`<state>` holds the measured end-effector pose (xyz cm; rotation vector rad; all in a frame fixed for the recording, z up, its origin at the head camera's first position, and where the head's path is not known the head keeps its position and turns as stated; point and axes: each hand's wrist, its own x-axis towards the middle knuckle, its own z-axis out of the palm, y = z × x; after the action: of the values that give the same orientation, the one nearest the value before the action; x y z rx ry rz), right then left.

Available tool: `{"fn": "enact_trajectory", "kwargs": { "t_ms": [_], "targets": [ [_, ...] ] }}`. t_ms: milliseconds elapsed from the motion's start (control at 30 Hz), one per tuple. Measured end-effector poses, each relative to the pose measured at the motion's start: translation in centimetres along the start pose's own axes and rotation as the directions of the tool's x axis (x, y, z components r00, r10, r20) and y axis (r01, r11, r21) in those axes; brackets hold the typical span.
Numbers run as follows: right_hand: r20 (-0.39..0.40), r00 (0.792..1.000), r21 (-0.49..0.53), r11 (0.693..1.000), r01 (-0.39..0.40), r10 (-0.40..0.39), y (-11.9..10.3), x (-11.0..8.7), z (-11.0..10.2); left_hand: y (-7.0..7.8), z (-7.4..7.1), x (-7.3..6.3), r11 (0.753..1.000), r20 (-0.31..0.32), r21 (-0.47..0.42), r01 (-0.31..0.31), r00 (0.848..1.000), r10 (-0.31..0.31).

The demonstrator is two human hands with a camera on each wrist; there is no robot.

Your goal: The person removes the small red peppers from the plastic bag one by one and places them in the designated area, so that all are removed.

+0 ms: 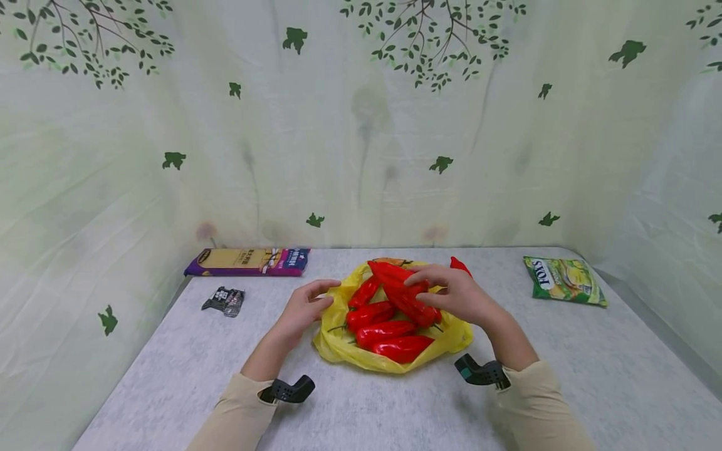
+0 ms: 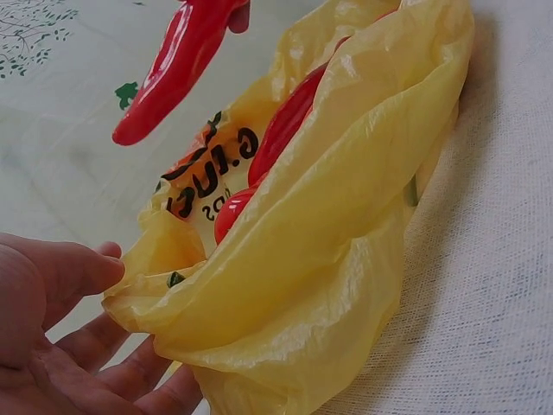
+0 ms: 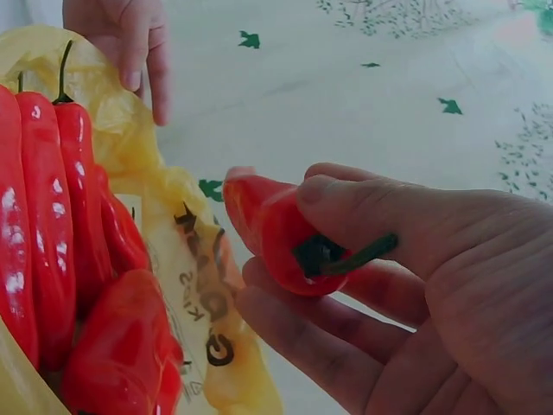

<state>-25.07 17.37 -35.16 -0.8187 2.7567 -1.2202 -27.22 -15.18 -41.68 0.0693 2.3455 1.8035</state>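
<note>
A yellow plastic bag (image 1: 344, 355) lies open on the table with several glossy red peppers (image 1: 386, 332) in it. My right hand (image 1: 457, 297) holds one red pepper (image 3: 268, 220) between thumb and fingers, raised over the bag. Its green stem points back toward the palm in the right wrist view; its tip slants toward the left side in the head view. At the bag's left rim is my left hand (image 1: 304, 309), fingers loosely extended. In the left wrist view the thumb and fingers (image 2: 130, 372) touch the bag's edge.
Behind the left hand lie a small black wrapped packet (image 1: 224, 301) and a long purple and yellow package (image 1: 248, 262). A green snack bag (image 1: 566, 280) is at the back right. Just beyond the right hand, a red tip (image 1: 459, 265) pokes up. A leaf-patterned curtain (image 1: 361, 125) hangs behind the table.
</note>
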Motion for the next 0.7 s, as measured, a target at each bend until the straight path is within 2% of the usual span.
{"fn": "enact_trajectory", "kwargs": {
  "t_ms": [200, 433, 700],
  "targets": [
    [-0.088, 0.996, 0.001, 1.0, -0.011, 0.011, 0.2, 0.0, -0.4, -0.1, 0.0, 0.1, 1.0, 0.005, 0.005, 0.003, 1.0, -0.003],
    [-0.154, 0.987, -0.016, 0.999, -0.039, 0.037, 0.6, 0.1, -0.8, -0.2, 0.0, 0.2, 1.0, 0.005, 0.003, 0.005, 1.0, -0.005],
    [-0.234, 0.965, 0.026, 0.993, -0.113, 0.116, 1.6, 0.0, -1.5, -0.2, 0.0, 0.1, 1.0, 0.004, 0.007, -0.002, 1.0, 0.002]
  ]
}}
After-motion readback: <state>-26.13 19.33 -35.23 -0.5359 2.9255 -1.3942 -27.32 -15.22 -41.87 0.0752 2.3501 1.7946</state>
